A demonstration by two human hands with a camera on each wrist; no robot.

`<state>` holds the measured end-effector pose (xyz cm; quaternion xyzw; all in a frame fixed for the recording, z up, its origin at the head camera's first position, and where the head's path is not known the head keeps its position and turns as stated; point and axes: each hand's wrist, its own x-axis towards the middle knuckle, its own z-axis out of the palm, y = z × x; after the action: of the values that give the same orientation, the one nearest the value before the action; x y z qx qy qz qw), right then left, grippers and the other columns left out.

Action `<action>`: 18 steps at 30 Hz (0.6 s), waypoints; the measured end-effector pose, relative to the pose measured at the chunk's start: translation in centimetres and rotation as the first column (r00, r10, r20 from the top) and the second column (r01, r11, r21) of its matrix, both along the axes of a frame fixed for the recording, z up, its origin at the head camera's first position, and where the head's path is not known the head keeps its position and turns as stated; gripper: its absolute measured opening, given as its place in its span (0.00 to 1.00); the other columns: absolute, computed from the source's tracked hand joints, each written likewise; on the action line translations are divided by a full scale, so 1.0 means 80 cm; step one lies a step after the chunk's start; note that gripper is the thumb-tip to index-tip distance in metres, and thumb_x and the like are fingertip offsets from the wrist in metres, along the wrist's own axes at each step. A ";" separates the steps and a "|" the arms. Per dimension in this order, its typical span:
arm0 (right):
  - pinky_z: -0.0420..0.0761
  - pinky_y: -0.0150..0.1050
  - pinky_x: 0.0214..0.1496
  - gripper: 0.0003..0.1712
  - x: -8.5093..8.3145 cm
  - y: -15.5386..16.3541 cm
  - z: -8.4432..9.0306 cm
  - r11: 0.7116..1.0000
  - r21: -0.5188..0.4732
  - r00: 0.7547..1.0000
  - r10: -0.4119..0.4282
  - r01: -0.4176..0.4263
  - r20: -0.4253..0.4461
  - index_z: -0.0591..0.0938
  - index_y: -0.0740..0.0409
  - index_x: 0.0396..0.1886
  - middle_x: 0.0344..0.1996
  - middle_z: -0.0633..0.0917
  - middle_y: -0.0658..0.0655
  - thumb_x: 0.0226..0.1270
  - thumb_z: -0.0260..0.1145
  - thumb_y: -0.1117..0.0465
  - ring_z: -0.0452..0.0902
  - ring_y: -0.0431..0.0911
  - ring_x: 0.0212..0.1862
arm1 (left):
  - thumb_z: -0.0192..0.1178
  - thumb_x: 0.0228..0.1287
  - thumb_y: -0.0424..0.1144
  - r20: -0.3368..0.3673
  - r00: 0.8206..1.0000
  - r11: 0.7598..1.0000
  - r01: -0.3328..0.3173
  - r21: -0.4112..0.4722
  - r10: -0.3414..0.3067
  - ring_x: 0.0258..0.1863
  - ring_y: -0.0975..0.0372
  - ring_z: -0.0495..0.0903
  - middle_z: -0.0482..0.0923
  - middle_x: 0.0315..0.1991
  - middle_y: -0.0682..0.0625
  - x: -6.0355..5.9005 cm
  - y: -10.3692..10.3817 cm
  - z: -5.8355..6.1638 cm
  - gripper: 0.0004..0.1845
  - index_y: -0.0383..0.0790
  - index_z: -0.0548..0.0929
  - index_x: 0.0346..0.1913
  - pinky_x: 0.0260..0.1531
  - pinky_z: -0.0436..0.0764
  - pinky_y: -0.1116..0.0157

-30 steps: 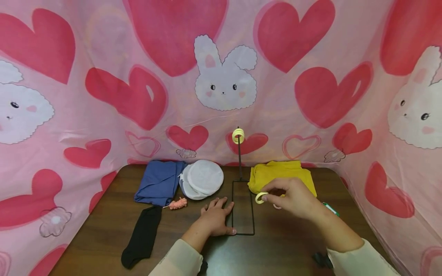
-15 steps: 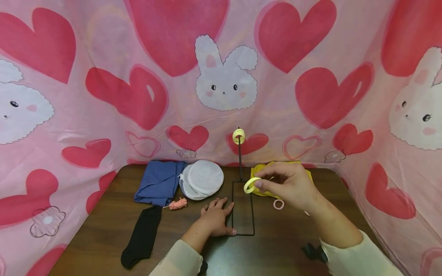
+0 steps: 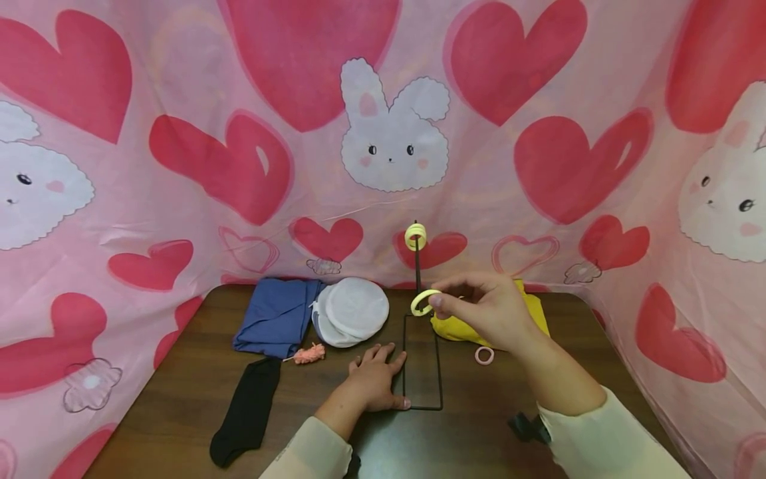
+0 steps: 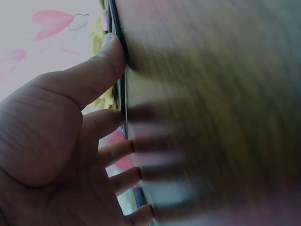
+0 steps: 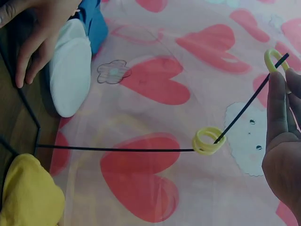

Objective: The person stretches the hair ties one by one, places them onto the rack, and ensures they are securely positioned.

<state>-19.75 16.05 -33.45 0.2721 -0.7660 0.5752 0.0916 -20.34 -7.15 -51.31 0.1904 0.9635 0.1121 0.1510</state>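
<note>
A black wire stand (image 3: 421,362) rests on the brown table (image 3: 479,452), its post carrying yellow rings (image 3: 415,236) on a top hook. My right hand (image 3: 435,301) pinches another yellow ring (image 3: 425,302) in the air beside the post, below the hook. My left hand (image 3: 389,376) lies flat on the table with straight fingers against the stand's base frame. The right wrist view shows the hung rings (image 5: 209,141), the held ring (image 5: 272,60) and the wire (image 5: 117,149). In the left wrist view the left thumb (image 4: 94,75) touches the base wire (image 4: 123,94).
A pink ring (image 3: 484,355) lies on the table near a yellow cloth (image 3: 532,313). A blue cloth (image 3: 277,316), white cap (image 3: 350,310), pink fluffy bit (image 3: 308,353) and black sock (image 3: 248,409) lie to the left. Pink heart fabric (image 3: 179,199) walls the table.
My right hand has lifted the yellow ring from the table near the yellow cloth up and left to the stand's post. The left hand has stayed put.
</note>
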 end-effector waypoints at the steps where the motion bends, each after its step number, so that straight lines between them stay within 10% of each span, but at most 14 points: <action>1: 0.87 0.43 0.35 0.08 -0.004 -0.001 -0.001 1.000 -0.004 1.000 0.003 -0.003 0.011 0.91 0.58 0.43 0.33 0.90 0.54 0.64 0.77 0.67 0.88 0.50 0.31 | 0.72 0.54 0.69 0.003 1.000 1.000 -0.001 -0.002 0.001 0.79 0.46 0.53 0.55 0.81 0.48 0.000 0.000 0.000 0.52 0.57 0.65 0.81 0.66 0.61 0.34; 18: 0.87 0.46 0.45 0.19 -0.077 -0.018 -0.012 0.985 -0.137 0.966 -0.065 0.101 0.248 0.86 0.62 0.51 0.45 0.87 0.62 0.67 0.76 0.56 0.90 0.54 0.44 | 0.72 0.54 0.69 0.026 1.000 1.000 -0.003 0.001 0.003 0.79 0.46 0.52 0.55 0.81 0.48 0.000 -0.001 0.003 0.52 0.58 0.65 0.81 0.67 0.60 0.34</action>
<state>-25.91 14.63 -34.38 0.1597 -0.7373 0.6551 0.0411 -20.30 -7.23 -51.04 0.1874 0.9617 0.1154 0.1632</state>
